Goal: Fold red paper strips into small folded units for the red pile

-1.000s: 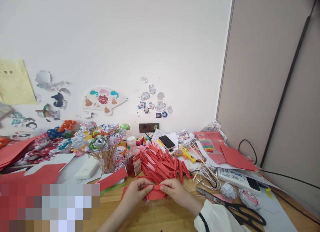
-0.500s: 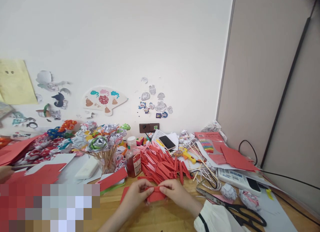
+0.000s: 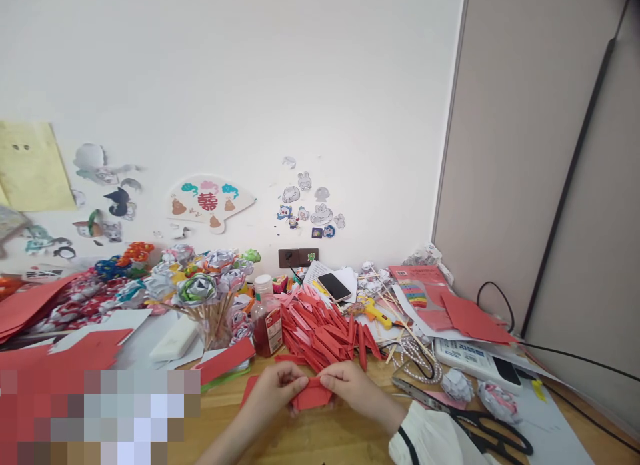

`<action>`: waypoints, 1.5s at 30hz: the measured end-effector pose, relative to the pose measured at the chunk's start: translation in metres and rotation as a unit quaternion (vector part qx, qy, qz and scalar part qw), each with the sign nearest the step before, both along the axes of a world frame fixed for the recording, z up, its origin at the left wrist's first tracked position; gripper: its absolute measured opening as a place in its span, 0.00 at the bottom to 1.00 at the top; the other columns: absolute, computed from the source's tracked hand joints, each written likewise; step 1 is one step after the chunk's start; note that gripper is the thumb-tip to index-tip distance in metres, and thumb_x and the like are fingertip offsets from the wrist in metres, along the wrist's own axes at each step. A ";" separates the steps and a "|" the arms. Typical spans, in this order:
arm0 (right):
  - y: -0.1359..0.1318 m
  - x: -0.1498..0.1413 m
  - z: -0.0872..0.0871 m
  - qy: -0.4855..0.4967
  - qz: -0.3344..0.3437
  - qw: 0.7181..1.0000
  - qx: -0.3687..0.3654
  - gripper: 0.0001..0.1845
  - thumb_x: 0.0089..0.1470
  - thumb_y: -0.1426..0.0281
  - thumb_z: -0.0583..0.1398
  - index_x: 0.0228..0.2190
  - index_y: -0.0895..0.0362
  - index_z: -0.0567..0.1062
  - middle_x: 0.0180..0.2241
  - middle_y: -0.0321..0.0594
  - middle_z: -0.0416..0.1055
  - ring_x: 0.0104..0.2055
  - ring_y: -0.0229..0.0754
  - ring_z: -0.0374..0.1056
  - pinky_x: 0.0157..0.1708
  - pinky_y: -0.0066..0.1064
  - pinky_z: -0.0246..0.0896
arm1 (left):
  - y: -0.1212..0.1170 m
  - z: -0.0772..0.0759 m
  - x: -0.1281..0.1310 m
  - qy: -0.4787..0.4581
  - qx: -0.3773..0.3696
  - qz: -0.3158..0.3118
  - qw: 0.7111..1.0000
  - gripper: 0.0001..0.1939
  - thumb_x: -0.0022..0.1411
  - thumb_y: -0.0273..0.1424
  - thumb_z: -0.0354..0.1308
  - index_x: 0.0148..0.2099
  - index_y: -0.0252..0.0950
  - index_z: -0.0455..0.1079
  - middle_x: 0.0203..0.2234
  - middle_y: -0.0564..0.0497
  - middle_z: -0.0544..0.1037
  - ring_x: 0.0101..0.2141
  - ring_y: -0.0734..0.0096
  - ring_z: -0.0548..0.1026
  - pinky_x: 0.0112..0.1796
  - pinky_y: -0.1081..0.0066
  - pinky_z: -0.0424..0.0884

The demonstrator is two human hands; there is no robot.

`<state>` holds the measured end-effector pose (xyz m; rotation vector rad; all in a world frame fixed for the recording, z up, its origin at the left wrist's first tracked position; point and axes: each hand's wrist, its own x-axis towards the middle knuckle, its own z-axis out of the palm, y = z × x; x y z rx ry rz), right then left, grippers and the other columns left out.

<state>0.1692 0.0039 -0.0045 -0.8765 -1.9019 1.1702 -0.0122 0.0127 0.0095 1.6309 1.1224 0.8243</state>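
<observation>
A small folded piece of red paper [image 3: 312,395] is pinched between my two hands, low in the middle of the view. My left hand [image 3: 281,390] grips its left end between thumb and fingers. On its upper right edge, my right hand [image 3: 349,389] pinches in the same way. Another flat red paper [image 3: 249,388] lies on the wooden table, partly hidden under my left hand. Just beyond my hands is a heap of folded red paper strips [image 3: 320,328].
A bottle of red liquid [image 3: 267,318] stands left of the heap, beside paper flowers [image 3: 200,288] on sticks. Black-handled scissors [image 3: 493,430] lie right of my right sleeve. Farther back are a phone [image 3: 334,286], a yellow glue gun [image 3: 377,313] and a beaded cord [image 3: 417,358].
My hands keep their hold on the red paper, and its lower part shows slightly more. At the far left, another hand has left the view.
</observation>
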 end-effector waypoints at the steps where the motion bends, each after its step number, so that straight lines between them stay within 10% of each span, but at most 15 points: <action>1: 0.000 0.000 0.000 0.001 0.002 1.000 -0.006 0.22 0.49 0.57 0.50 0.28 0.63 0.73 0.21 0.36 0.64 0.23 0.33 0.59 0.22 0.23 0.53 | 0.000 -0.001 0.000 -0.001 -0.002 -0.002 1.000 0.20 0.40 0.47 0.56 0.23 0.33 0.63 0.12 0.59 0.66 0.12 0.78 0.65 0.15 0.76 0.63; 45: 0.008 0.001 -0.004 -0.025 -0.090 0.995 0.016 0.19 0.49 0.57 0.51 0.22 0.61 0.69 0.18 0.33 0.61 0.20 0.33 0.57 0.20 0.22 0.50 | -0.009 0.010 0.000 -0.001 -0.019 0.001 1.000 0.17 0.45 0.46 0.53 0.19 0.38 0.58 0.07 0.59 0.64 0.11 0.75 0.64 0.15 0.76 0.57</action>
